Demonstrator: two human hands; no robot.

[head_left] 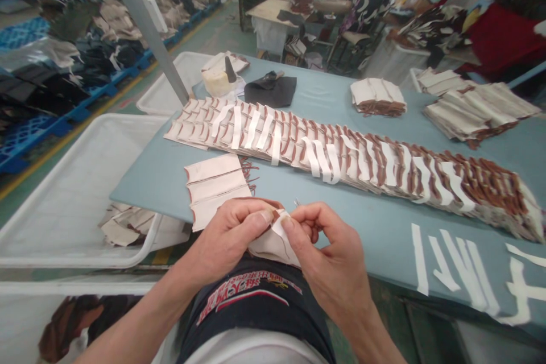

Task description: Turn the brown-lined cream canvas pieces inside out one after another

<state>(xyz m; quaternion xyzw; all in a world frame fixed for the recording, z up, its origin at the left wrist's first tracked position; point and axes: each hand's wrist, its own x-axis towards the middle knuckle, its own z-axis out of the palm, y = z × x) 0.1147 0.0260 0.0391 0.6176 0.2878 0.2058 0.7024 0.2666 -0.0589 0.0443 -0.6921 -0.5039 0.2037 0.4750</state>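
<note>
Close work at the near edge of the blue table (153,182)
Left hand (239,227) and right hand (330,244) pinch a cream panel (271,247), apparently to steady its rim; overlapping panels (350,165) atop the table seem fanned to expose edges.

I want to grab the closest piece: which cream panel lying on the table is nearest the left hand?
The panel between the left hand and the long row; the others lie farther off, in that row or beyond it.

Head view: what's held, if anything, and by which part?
A cream, brown-edged, soft flat piece: the left hand and right hand pinch its upper edge between thumbs and fingers.
</note>
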